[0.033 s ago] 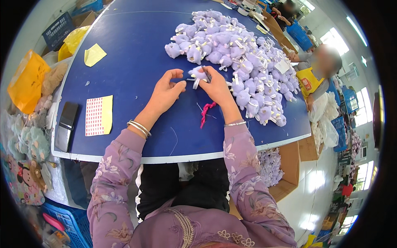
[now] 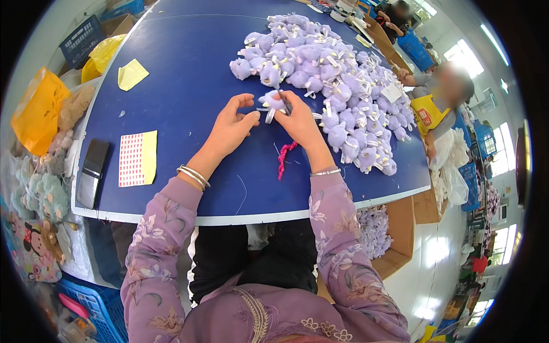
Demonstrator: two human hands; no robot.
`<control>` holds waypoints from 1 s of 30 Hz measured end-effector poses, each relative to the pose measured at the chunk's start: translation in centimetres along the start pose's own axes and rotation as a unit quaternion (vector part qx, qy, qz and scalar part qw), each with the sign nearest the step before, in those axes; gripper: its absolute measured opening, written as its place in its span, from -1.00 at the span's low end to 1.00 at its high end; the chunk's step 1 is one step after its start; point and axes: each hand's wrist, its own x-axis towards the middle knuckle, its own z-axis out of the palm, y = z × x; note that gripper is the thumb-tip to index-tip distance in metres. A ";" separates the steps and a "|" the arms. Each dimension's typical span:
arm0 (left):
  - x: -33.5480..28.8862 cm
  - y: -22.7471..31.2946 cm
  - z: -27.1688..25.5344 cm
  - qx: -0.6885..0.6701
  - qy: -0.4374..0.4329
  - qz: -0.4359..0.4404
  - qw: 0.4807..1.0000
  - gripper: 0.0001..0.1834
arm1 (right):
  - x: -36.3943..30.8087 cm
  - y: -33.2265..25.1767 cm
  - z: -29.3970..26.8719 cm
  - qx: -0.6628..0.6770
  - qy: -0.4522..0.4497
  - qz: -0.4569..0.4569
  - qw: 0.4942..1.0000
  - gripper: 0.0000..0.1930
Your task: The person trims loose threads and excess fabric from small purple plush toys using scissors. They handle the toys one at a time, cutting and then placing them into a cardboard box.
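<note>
My right hand [image 2: 298,122] is closed around a small lilac plush toy [image 2: 270,99] with a white ribbon tag [image 2: 269,116] hanging below it. A slim dark tool [image 2: 282,96] also sticks out between these fingers; its kind is hard to make out. My left hand [image 2: 227,129] hovers just left of the toy, fingers curved and thumb apart, with nothing visible in it. Behind and right of my hands spreads a big heap of similar lilac plush toys [image 2: 311,57], many with white tags. A bright pink twisted cord [image 2: 283,158] lies on the table below my right hand.
On the blue table [image 2: 171,74] lie a black phone [image 2: 93,173], a sheet of red-marked labels [image 2: 137,159] and a yellow paper [image 2: 132,75]. A cardboard box [image 2: 400,228] stands under the right edge. A person in a yellow apron [image 2: 429,113] sits at the right side.
</note>
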 end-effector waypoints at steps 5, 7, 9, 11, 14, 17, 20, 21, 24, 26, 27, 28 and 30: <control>0.3 0.2 -0.2 -0.029 -0.016 -0.004 0.999 -0.47 | -1.5 -4.0 0.8 0.162 -0.088 -0.067 0.981 -0.69; 0.2 0.7 -0.3 -0.031 -0.012 0.011 0.999 -0.50 | -1.5 -4.6 0.9 0.208 -0.078 -0.050 0.974 -0.69; 0.2 0.7 -0.5 -0.048 -0.016 0.004 0.999 -0.53 | -1.5 -5.5 0.8 0.229 -0.053 -0.001 0.972 -0.69; 0.2 0.8 -0.5 -0.072 -0.015 -0.003 0.997 -0.56 | -1.4 -5.4 0.7 0.203 -0.018 0.012 0.979 -0.70; 0.1 0.9 -0.1 -0.113 -0.005 -0.013 0.993 -0.60 | -1.1 -4.0 0.9 0.211 0.038 0.012 0.977 -0.79; 0.0 1.0 -0.1 -0.134 0.008 -0.017 0.991 -0.63 | -1.3 -3.9 0.5 0.216 0.047 0.047 0.974 -0.86; 0.2 1.0 -0.3 -0.131 0.010 -0.028 0.991 -0.66 | -1.7 -4.3 0.7 0.121 0.018 -0.020 0.992 -0.84; 0.2 1.0 -0.4 -0.126 0.010 -0.031 0.992 -0.66 | -1.6 -4.0 1.2 0.127 0.034 -0.048 0.990 -0.82; 0.2 0.8 -0.5 -0.117 0.019 -0.017 0.993 -0.66 | -1.4 -4.6 0.7 0.152 0.072 -0.013 0.986 -0.81; 0.2 1.1 -0.3 -0.110 0.025 -0.005 0.994 -0.66 | -1.0 -4.1 -0.5 0.251 0.149 0.041 0.956 -0.80; 0.2 1.3 -0.2 -0.104 0.028 -0.001 0.994 -0.65 | -0.8 -3.8 -1.1 0.318 0.191 0.046 0.927 -0.81; 0.1 1.5 -0.1 -0.097 0.031 0.004 0.995 -0.64 | -0.6 -3.5 -1.5 0.384 0.233 0.050 0.892 -0.81; 0.1 1.3 -0.3 -0.092 0.024 0.008 0.995 -0.63 | -0.4 -2.5 -2.1 0.385 0.243 0.070 0.887 -0.82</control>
